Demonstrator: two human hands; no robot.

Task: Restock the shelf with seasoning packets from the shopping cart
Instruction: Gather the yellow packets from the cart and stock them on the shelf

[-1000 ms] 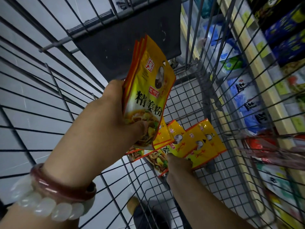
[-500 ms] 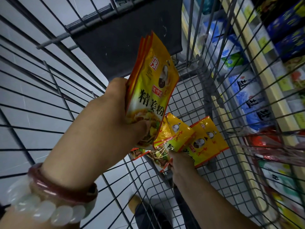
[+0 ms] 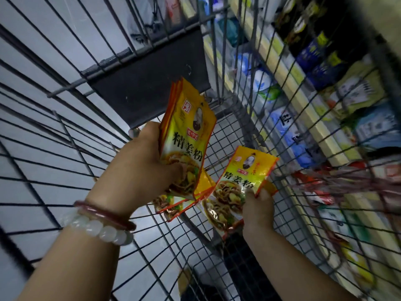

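Left hand [image 3: 138, 170], beaded bracelets [image 3: 102, 222] on wrist: raised at 11 o'clock over the cart, thumb clamping an upright stack of packets [image 3: 186, 137], evidently gathered for one trip to the shelf. Right hand [image 3: 258, 209], 4 o'clock: pinches a single seasoning packet [image 3: 245, 177] by its lower edge, likely to join the stack. Further packets [image 3: 171, 203] lie on the shopping cart [image 3: 217, 131] floor. Shelf [image 3: 303, 109], 2 o'clock, beyond the wire wall.

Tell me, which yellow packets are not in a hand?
The packets lying on the cart floor, below the left hand's stack; the right hand holds another.
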